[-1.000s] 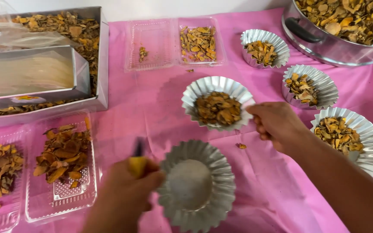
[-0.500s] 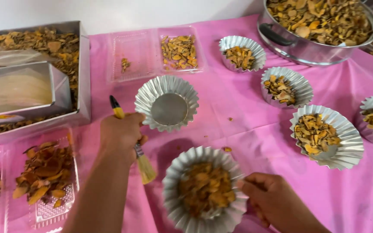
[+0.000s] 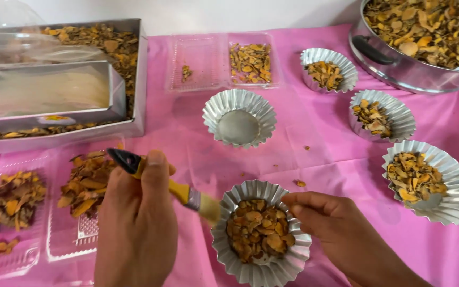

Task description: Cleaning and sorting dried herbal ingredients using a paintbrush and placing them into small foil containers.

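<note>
My left hand [image 3: 136,223] grips a small paintbrush [image 3: 179,191] with a yellow and black handle. Its pale bristles touch the left rim of a fluted foil cup [image 3: 261,268] filled with dried orange-brown chips. My right hand [image 3: 336,228] pinches the right rim of that same cup, fingers closed on the edge. An empty fluted foil cup [image 3: 239,118] stands further back on the pink tablecloth [image 3: 314,154].
Three more filled foil cups [image 3: 430,180] line the right side. A big metal pot [image 3: 415,37] of chips is at the back right. Metal trays [image 3: 59,85] sit at the back left. Clear plastic containers [image 3: 43,212] with chips lie at the left and back centre.
The filled cup has been drawn towards me and now sits between my hands. My left hand has swung the brush down to its rim. The empty cup stays behind.
</note>
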